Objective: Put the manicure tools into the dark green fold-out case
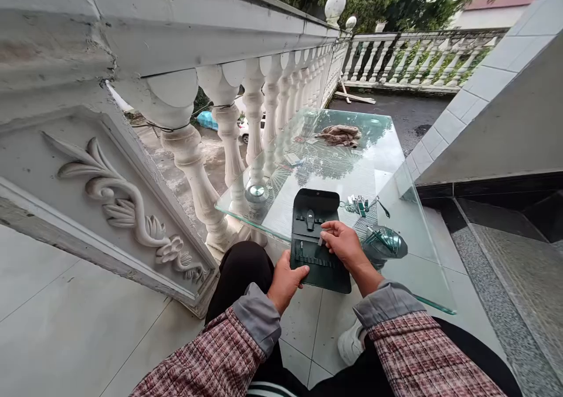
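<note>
A dark green tool case [317, 209] lies open at the near edge of a glass table [387, 151]. Its elastic loops hold a nail clipper [310, 219] and one small tool on the left. My left hand [285, 280] grips the case's lower left edge, thumb on top. My right hand [345, 243] rests over the case's right half, its fingers pinched on a small metal tool [321, 240] at the loops. Several loose green-handled tools [358, 204] lie on the glass just right of the case.
A white stone balustrade [229, 121] runs along the left. A crumpled brown cloth [339, 134] sits at the table's far end. A tiled wall [492, 104] and granite step [505, 250] rise on the right. My knees are under the table's near edge.
</note>
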The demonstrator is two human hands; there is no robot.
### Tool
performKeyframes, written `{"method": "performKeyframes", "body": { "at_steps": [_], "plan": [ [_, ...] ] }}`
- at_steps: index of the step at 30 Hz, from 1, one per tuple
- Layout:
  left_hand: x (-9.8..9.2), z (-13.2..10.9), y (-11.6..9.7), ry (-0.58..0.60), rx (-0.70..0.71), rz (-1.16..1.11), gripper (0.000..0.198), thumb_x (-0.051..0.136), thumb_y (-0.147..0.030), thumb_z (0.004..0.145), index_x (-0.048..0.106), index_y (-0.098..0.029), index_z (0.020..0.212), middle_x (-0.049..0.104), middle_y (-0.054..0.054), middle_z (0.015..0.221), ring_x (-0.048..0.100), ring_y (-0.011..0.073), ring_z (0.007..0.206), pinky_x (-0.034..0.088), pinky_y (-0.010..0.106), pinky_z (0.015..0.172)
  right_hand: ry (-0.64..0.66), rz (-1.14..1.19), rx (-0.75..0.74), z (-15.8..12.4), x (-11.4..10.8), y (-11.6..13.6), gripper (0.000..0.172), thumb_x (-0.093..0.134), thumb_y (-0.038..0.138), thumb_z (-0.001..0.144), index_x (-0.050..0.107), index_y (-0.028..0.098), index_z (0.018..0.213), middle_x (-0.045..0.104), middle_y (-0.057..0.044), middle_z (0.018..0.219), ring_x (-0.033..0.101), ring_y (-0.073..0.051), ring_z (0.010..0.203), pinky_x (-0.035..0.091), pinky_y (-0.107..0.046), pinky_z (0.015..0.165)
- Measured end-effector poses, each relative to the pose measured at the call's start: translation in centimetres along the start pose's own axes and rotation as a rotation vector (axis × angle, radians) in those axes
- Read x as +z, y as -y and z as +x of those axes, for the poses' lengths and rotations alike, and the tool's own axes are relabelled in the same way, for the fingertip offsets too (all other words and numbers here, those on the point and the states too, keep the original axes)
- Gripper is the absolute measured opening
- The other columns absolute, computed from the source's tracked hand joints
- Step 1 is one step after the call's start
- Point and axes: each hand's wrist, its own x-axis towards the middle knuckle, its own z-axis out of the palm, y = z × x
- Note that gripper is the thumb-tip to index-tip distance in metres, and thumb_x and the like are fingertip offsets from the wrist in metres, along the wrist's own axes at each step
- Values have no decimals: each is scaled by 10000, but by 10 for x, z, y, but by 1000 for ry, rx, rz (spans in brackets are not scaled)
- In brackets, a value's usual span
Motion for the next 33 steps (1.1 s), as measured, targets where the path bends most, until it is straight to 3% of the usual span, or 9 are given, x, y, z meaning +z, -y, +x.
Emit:
{"method": "performKeyframes", "body": {
  "at_steps": [9,21,33],
  "plan": [
    [0,-1,-1,3,-8,13,268,596,-175,665,491,-163,912,506,-33,699,446,64,474,346,139,341,61,-66,31,2,-3,2,181,573,227,629,559,178,802,489,62,505,444,-77,412,353,-183,351],
    [-1,-3,1,28,-17,-10,283,623,-190,665,501,-162,919,502,-32,709,444,59,496,326,130,362,118,-186,-11,2,-2,4,168,578,213,622,600,187,787,574,34,578,482,-84,456,378,-201,411],
    [-2,-2,-1,15,-27,-55,275,597,-183,676,476,-162,922,489,-36,692,442,68,518,344,138,383,7,-133,-3,0,-11,3,218,555,277,629,558,181,824,549,35,589,466,-88,448,394,-217,412]
  ]
}}
